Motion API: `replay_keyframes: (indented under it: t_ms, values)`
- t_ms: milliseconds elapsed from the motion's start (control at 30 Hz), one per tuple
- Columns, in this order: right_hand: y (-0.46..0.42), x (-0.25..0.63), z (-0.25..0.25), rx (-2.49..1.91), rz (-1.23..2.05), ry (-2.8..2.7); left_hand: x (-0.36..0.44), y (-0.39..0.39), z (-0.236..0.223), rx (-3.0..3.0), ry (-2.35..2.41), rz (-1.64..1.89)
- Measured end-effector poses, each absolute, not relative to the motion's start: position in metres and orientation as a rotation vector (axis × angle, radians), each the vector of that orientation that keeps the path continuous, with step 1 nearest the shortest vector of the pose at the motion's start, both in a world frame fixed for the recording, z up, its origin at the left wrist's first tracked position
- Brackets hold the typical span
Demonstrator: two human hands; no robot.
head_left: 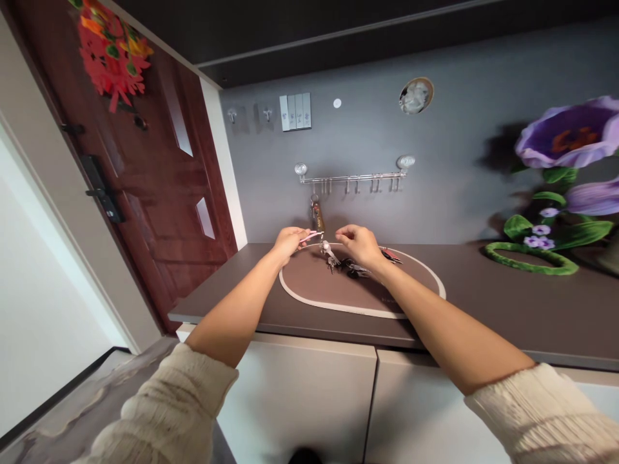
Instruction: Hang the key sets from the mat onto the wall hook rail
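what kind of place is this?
Probably a home entryway: a panelled dark red door with a black lock handle at left, a hook rail on the wall beside it, and keys below the rail.

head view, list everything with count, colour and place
door: 1, red-brown, left
flower decoration: 1, mostly red, door
lock handle: 1, black, door
shelf: 1, black, overhead
switch panel: 1, grey, wall
wall hooks: 2, clear, left of panel
disc: 1, white, wall
round hole: 1, whitish filling, wall
hook rail: 1, clear, wall
fob: 1, brown, under rail
large flowers: 2, purple, right
counter: 1, brown, middle
mat: 1, brown, on counter
keys: several, silver, above or on mat
flat item: 1, red, on mat
cabinet doors: 2+, cream, below counter
strap: 1, pink, in left hand
sleeves: 2, cream, bottom corners
left hand: 1, holding strap
right hand: 1, beside strap
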State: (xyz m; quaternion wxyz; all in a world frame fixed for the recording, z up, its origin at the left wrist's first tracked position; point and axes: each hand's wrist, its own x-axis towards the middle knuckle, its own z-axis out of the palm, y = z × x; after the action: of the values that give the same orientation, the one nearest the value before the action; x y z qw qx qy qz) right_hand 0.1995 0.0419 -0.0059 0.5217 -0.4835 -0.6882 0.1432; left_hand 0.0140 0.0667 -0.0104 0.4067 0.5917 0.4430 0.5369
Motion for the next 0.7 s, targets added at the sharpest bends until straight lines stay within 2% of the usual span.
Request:
replay_keyframes:
  t_ms: [400, 700]
  values:
    - [0.036, 0.189, -0.009, -0.936, 0.149, -1.738, 0.019, 0.063, -0.006, 1.247, 0.653, 1.401]
    - [0.036, 0.184, -0.011, -0.893, 0.059, -1.698, 0.024, 0.058, -0.007, 1.235, 0.565, 1.345]
